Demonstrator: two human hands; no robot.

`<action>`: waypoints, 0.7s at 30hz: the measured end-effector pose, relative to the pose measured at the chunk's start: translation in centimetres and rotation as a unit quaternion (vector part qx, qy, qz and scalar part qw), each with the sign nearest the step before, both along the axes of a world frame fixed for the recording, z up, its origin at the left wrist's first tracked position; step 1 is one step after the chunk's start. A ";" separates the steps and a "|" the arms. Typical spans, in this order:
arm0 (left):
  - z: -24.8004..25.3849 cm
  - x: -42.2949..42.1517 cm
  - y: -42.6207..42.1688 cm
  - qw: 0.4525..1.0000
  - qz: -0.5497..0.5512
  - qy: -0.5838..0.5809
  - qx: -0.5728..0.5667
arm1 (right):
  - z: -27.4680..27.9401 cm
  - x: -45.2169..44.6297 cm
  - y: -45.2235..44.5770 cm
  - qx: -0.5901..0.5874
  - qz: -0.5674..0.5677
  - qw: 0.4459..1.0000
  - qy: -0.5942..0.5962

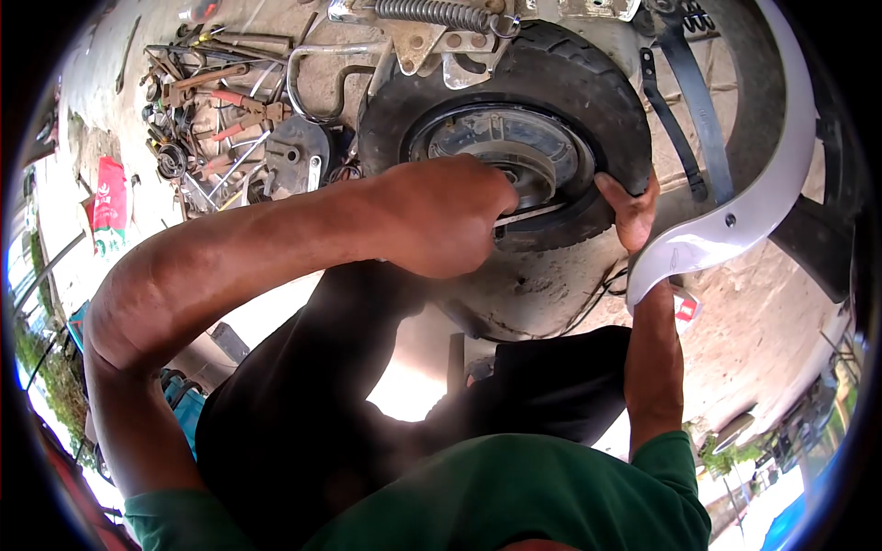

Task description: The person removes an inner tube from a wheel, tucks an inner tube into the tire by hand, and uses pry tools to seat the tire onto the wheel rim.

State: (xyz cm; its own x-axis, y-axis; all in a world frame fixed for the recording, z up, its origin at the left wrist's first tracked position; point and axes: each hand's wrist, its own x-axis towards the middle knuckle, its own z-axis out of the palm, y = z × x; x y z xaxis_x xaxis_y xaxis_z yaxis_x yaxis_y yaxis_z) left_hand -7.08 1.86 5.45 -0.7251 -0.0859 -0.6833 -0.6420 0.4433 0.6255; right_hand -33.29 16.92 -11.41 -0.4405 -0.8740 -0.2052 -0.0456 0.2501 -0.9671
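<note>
A black-tyred wheel (514, 69) stands in front of me, its metal hub (528, 174) facing my way. My left hand (450, 216) is closed in a fist at the hub. From it a thin metal tool (537, 214) sticks out to the right, along the lower rim; its handle and exact kind are hidden by the fingers. My right hand (632, 209) grips the tyre's right edge, thumb on the near side and fingers mostly out of sight behind. A white curved fender (726, 237) partly covers the right wrist.
Many hand tools, including red-handled pliers (234, 124), lie on the ground at left. Beside the tyre is a round dark plate (296, 151) with a wrench (314, 173). A coil spring (436, 14) and bracket hang above the wheel. Dark straps (698, 110) hang at right.
</note>
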 end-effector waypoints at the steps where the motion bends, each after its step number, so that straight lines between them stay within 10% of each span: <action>1: -0.1 0.1 -0.6 1.000 -0.002 0.000 0.012 | 0.2 0.1 -0.1 0.000 0.000 1.000 -0.001; 21: -1.7 -0.8 -0.5 1.000 0.000 0.012 0.004 | 0.6 -0.5 -0.4 0.051 0.017 0.998 0.034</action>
State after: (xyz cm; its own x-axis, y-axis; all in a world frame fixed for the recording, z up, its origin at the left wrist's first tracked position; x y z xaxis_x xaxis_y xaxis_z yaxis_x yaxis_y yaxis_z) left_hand -7.89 1.36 3.71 -0.7414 -0.0799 -0.6662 -0.6263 0.4387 0.6444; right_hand -33.77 16.51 -10.83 -0.4268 -0.8649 -0.2642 -0.1201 0.3438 -0.9313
